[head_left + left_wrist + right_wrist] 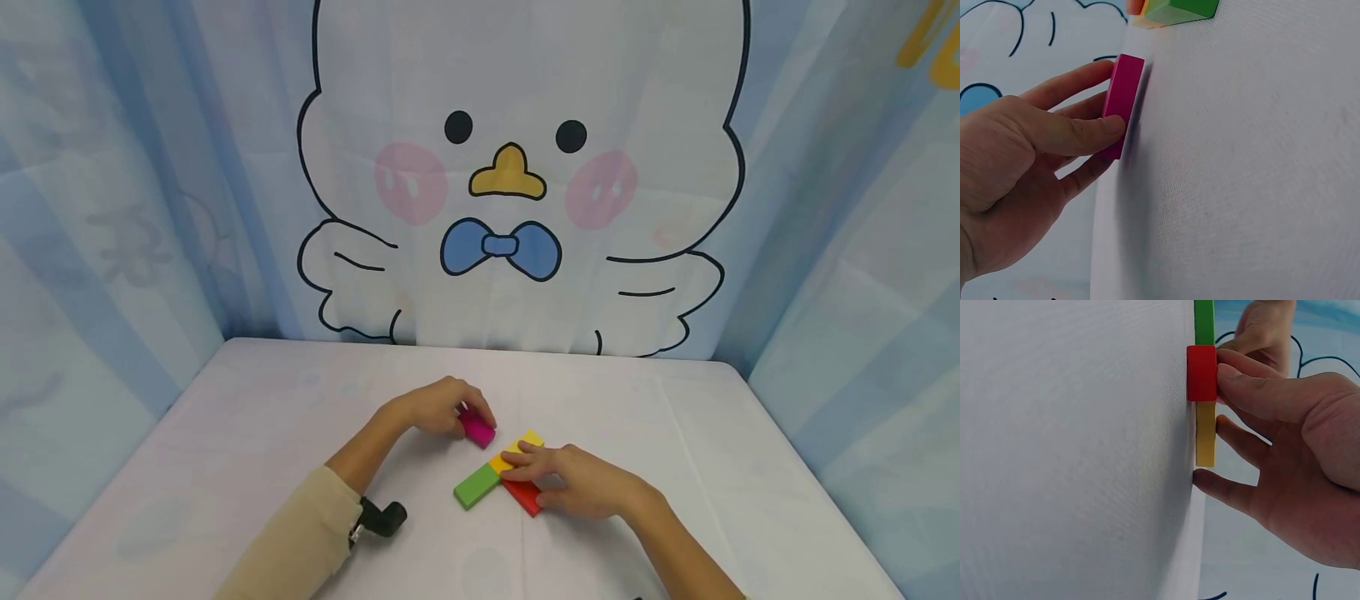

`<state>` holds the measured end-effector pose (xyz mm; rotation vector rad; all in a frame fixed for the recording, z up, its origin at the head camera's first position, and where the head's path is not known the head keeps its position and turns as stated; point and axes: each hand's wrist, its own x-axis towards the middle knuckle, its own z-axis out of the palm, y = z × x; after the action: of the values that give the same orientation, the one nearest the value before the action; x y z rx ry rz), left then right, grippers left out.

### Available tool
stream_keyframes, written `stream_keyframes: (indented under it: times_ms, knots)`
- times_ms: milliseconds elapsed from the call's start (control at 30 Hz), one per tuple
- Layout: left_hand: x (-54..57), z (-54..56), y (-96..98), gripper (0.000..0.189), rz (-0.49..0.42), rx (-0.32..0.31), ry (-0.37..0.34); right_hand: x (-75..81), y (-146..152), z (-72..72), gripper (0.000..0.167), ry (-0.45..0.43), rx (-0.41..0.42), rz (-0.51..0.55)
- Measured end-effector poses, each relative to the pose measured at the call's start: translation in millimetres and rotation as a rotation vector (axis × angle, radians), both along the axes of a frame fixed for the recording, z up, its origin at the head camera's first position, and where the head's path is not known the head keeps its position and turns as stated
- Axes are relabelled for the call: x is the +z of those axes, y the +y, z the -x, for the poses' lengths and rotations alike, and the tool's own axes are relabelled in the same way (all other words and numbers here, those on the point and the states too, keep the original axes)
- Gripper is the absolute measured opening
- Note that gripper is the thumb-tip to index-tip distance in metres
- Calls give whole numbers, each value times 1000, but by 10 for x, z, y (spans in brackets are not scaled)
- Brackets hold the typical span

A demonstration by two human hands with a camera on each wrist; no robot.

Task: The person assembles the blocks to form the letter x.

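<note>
My left hand point(438, 407) pinches a magenta block point(477, 428) between thumb and fingers. In the left wrist view the magenta block point(1124, 100) is held on edge, close over the table. A yellow block point(533, 437) and a green block point(476, 487) lie end to end in a slanting line, with a red block point(522, 497) at an angle against their near side. My right hand point(585, 483) rests on these blocks with fingers spread. Its thumb touches the red block point(1202, 373), while other fingertips lie on the yellow one and partly hide it.
The blocks lie on a white cloth-covered table point(285, 400). Behind it hangs a curtain point(517, 308) printed with a cartoon bird, and pale blue curtains flank both sides. A black device point(384, 518) is strapped at my left wrist by the beige sleeve point(300, 533).
</note>
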<state>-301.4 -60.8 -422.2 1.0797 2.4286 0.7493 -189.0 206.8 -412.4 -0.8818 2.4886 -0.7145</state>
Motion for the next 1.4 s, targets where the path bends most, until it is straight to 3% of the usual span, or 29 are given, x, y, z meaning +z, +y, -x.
stream_keyframes:
  times_ms: [400, 1400]
  knots:
    - [-20, -13, 69, 38, 2, -46, -11, -9, 13, 13, 56, -12, 10, 8]
    - [-25, -123, 97, 36, -1, -72, -15, 3, 6, -1, 57, 5, 13, 2]
